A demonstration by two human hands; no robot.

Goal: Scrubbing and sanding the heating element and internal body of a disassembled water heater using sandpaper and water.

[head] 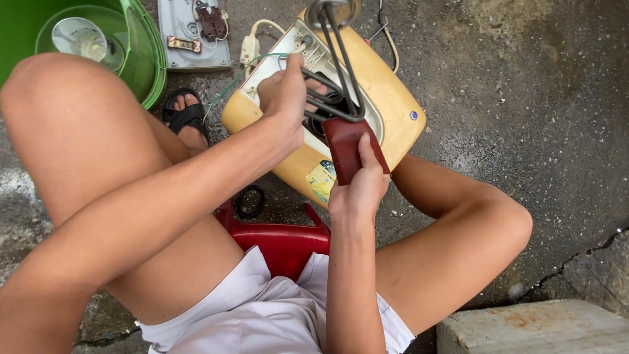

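A heating element [335,78], a bundle of dark bent metal rods fixed to a dark red base [347,149], is held up between the knees over a yellow and cream casing [386,98] that lies open on the concrete floor [524,98]. The right hand [357,187] has its grip closed around the red base from below, thumb laid along its face. The left hand [285,95] has its grip closed on the rods near where they bend, its fingers wrapped over them above the casing's open cavity. The rods run up and away to a round metal end [334,12] at the top edge of the view. Thin green and white wires [236,82] trail from the casing's left end, beside a small white plug block [249,47]. A label [321,180] sits on the casing's near side. Under the person is a red stool [282,242], with a black ring [249,202] on the floor just beside it. A sandalled foot [187,118] rests to the left of the casing. Farther off lie a grey panel [190,33] carrying small parts and a green basin [141,59] holding a clear glass piece [82,39]. A concrete block [531,328] sits at the lower right.
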